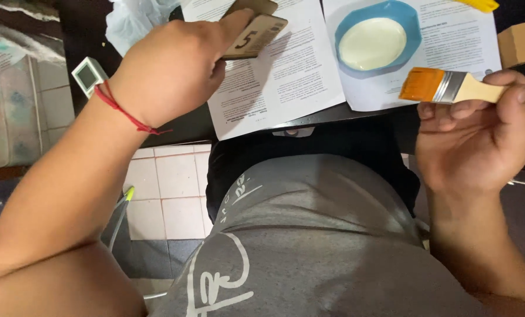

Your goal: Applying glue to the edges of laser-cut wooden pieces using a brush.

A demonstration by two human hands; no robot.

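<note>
Pale floor tiles (168, 188) show nearest, below the dark table (180, 126). Above its edge, the right hand (479, 141) is closed around a flat paintbrush (450, 87), the left hand (171, 70) pinches a brown card (256, 36) over printed sheets (286, 76). Farther right sits a blue bowl (344, 26) of pale liquid.

Brush (450, 87): orange bristles, silver ferrule, pale wooden handle. Bowl (406, 20): blue, holding cream-white liquid. Card (254, 36): tan with dark marking. Sheets (286, 82): white, black print. Wrist cord (122, 110): red. Shirt (309, 235): grey (white line pattern). Floor tiles (168, 194): white.
</note>
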